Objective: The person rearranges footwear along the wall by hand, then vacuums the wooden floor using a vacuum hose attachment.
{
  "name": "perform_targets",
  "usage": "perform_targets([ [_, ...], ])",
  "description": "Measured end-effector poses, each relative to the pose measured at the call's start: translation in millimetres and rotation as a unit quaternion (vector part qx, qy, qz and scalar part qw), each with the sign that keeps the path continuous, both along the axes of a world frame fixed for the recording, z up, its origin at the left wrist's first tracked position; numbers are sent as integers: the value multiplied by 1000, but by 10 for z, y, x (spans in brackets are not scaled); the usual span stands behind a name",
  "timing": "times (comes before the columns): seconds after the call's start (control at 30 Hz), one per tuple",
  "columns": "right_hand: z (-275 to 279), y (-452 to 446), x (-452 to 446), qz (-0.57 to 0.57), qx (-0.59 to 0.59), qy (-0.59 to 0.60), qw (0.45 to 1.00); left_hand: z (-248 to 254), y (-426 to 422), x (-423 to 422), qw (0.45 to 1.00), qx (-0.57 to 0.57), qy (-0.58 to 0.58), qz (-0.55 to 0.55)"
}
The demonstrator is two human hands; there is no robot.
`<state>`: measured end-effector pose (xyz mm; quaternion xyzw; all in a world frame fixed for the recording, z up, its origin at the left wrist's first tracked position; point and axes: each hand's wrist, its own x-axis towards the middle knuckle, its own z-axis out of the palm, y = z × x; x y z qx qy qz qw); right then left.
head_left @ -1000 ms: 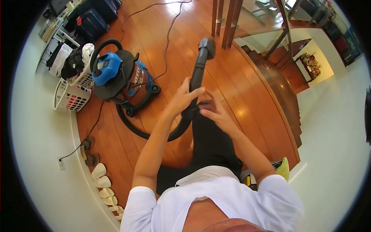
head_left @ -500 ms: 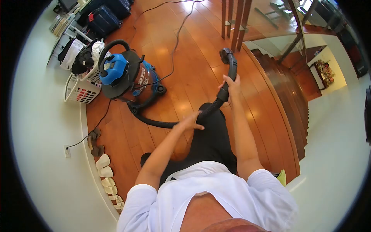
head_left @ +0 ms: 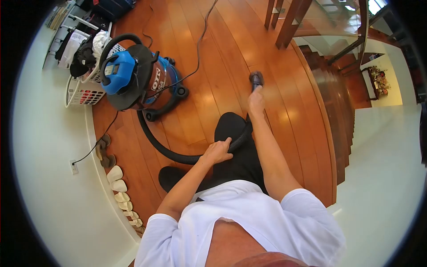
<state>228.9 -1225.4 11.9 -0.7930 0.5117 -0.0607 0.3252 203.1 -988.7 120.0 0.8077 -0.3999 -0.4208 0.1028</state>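
A blue and black shop vacuum [head_left: 120,75] stands on the wooden floor to the left. Its black ribbed hose [head_left: 165,150] curves from the base toward my legs. My left hand [head_left: 217,152] is closed round the hose just above my knee. With my arm stretched forward, my right hand [head_left: 255,103] grips the hose's handle end, which the hand mostly hides. Just beyond its fingers shows the dark brush nozzle [head_left: 256,78], close to the floor.
White laundry baskets [head_left: 84,95] with clothes stand behind the vacuum. A power cord [head_left: 199,55] crosses the floor. Slippers [head_left: 119,186] line the left wall. On the right, the floor edge [head_left: 321,120] drops to a staircase [head_left: 338,115], with wooden railing posts [head_left: 291,26] ahead.
My right hand and the nozzle have shifted slightly, the handle now mostly hidden behind the hand. My left hand has closed on the hose. The view has moved forward over the floor.
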Motion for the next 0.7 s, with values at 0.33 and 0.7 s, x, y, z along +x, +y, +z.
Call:
perform_targets([
  [0.33,-283,-918,915,97,15,-15,995,-471,-967,616,996,-43,7,78],
  [0.7,268,-697,246,177,-39,99,978,-413,-882,341,977,-30,212,-12],
])
